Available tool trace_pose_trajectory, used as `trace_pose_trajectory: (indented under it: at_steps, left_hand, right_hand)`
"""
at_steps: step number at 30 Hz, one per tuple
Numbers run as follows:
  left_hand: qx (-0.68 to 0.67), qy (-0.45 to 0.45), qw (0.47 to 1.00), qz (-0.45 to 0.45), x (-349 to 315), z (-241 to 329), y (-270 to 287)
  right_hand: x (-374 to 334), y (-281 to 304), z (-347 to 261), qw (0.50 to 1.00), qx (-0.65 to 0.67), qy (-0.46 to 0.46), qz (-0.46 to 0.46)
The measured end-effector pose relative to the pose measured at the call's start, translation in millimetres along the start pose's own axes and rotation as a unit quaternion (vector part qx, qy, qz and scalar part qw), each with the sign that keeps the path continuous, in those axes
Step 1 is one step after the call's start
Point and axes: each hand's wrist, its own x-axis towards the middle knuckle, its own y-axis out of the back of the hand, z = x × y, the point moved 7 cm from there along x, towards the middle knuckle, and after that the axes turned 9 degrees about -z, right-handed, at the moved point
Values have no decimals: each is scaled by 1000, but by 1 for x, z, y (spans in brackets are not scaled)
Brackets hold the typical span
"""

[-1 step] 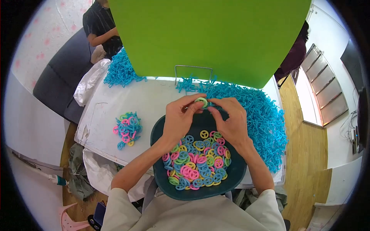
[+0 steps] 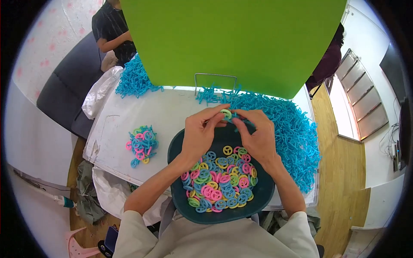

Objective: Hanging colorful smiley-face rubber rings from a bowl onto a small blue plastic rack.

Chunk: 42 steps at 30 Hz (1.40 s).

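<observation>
Along the worktop (image 2: 172, 107), little differs from before: above the far part of the dark basin (image 2: 224, 138), the left hand (image 2: 200, 133) still pinches a pale-green wheel (image 2: 226, 110), shifted barely right; the right hand (image 2: 258, 134) pinches a blue piece (image 2: 234, 115) beside it.

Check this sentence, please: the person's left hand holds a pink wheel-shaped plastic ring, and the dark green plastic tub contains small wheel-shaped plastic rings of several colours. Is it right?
Not quite: the wheel-shaped plastic ring in the left hand is light green, not pink, as the head view shows. The dark green plastic tub does contain small wheel-shaped plastic rings of several colours.
</observation>
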Motion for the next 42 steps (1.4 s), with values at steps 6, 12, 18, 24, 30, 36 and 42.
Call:
trace_pose_trajectory:
  at_steps: [6, 12, 18, 24, 30, 36, 42]
  left_hand:
    - [50, 3, 999, -20, -7, 1, -7]
    - [159, -16, 987, 0, -10, 11, -9]
    - [152, 41, 988, -6, -8, 3, -7]
    - [279, -43, 959, 0, -10, 13, -11]
    - [307, -37, 951, -28, -10, 13, -16]
    - [54, 4, 999, -10, -12, -1, -12]
    - [185, -50, 981, -12, -13, 19, -17]
  right_hand:
    - [-4, -4, 22, 975, 165, -150, -26]
    - [-8, -7, 29, 962, 200, -182, -40]
    - [-8, 7, 7, 995, 29, -92, 23]
    - [-9, 6, 14, 988, 33, -151, 9]
    - [-10, 6, 6, 994, -3, -110, 9]
    - [-11, -11, 36, 948, 226, -217, -53]
    - [-8, -9, 32, 948, 226, -221, -39]
